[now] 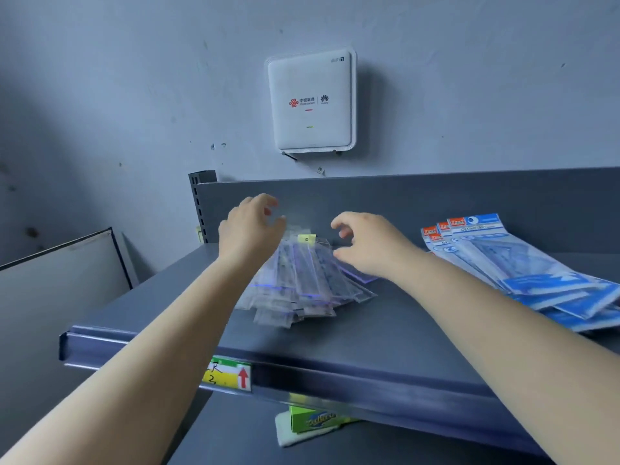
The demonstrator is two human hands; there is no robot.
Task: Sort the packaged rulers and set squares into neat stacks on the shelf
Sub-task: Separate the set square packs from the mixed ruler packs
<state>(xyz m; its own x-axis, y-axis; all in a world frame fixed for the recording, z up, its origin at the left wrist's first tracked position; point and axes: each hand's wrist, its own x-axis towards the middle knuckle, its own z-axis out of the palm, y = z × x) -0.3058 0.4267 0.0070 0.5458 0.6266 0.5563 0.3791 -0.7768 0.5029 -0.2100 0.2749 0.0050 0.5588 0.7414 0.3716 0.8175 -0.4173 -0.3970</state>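
Two hands, left hand (pixel 250 226) and right hand (pixel 365 243), hover over the loose ruler packets (pixel 302 283) on the shelf (pixel 419 330). Their fingers are half curled and hold nothing, probably ready to gather the pile square.

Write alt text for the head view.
Both hands, left hand and right hand, hover with curled fingers over a fanned pile of clear ruler packets on a grey shelf; blue set-square packs lie to the right.

Both bare arms reach toward 12 o'clock. Left hand (pixel 250 226) and right hand (pixel 369 245) hover side by side, fingers loosely curled, holding nothing.
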